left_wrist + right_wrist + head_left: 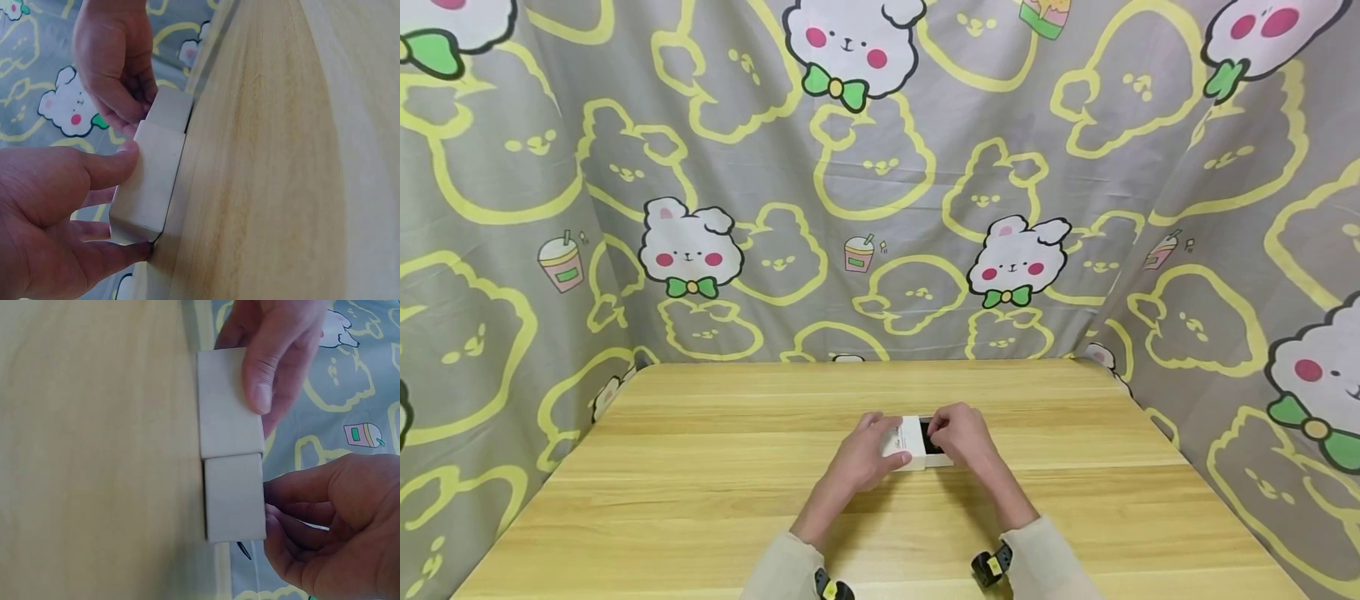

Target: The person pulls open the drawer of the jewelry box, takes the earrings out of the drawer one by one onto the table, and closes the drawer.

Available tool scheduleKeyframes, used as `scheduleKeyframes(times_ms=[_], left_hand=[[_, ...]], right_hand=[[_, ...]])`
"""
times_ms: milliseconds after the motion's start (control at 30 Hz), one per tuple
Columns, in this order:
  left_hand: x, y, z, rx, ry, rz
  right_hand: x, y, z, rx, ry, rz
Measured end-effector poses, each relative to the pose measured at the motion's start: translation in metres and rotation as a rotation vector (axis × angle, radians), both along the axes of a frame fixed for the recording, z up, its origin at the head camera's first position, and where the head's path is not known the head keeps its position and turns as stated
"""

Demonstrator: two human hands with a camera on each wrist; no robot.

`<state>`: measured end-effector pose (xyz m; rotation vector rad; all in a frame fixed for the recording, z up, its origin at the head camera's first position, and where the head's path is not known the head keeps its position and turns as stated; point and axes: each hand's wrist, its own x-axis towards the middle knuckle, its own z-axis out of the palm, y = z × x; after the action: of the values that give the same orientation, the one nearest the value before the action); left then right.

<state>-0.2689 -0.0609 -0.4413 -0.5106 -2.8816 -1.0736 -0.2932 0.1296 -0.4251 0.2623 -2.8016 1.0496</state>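
A white slide-out box (912,433) with dark script on its lid lies on the table. My left hand (867,454) grips its outer sleeve (150,181) from the left, thumb on the near side and fingers around the far side and end. The inner tray (235,499) sticks out to the right, and its black inside (931,442) shows from above. At that opening my right hand (961,435) has its fingers bent down into or over the tray. Whether those fingertips pinch something is hidden in all views.
The box rests on a light wood-grain table (700,500). A grey curtain (880,208) printed with rabbits and yellow outlines hangs behind the table and along both sides. Each sleeve cuff carries a black wrist camera (991,567).
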Motion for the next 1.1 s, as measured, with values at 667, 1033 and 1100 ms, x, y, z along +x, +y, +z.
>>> scheduleKeyframes(times_ms=[667, 1033, 1100], left_hand=[[-0.001, -0.001, -0.001, 0.001, 0.007, -0.008], [-0.001, 0.001, 0.0, -0.002, -0.004, 0.002], [-0.001, 0.001, -0.001, -0.001, -0.005, 0.005]], right_hand=[[-0.006, 0.019, 0.008, -0.038, -0.034, -0.055], [-0.01, 0.03, 0.009, -0.054, -0.021, -0.073], [-0.011, 0.033, 0.008, -0.046, -0.014, -0.077]])
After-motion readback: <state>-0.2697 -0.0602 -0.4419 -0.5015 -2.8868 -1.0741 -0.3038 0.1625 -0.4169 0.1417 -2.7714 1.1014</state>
